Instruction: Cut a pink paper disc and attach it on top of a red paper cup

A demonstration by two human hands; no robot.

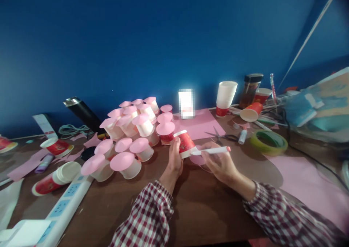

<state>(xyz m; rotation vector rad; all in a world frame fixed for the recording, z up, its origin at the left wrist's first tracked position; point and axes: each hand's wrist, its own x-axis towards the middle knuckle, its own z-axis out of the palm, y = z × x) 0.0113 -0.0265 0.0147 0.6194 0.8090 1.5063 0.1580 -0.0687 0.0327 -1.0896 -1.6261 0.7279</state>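
Note:
A red paper cup [186, 143] lies tilted between my hands, its white rim toward the right. My left hand [176, 156] is closed round its left side. In my right hand [219, 163] is a white marker [215, 151] with a red end, its other end at the cup's rim. Below the marker, a pink paper circle [196, 159] shows partly on the table, the rest hidden by the hand and cup. To the left stand many upturned cups topped with pink paper discs [126, 161], some stacked in layers.
Scissors [221, 135] and pink paper [196, 125] lie behind my hands. Stacked cups [226, 96], a dark jar [250, 90] and yellow tape [268, 142] are at the right. A power strip [68, 199], a black flask [83, 114] and more cups [56, 179] are at the left.

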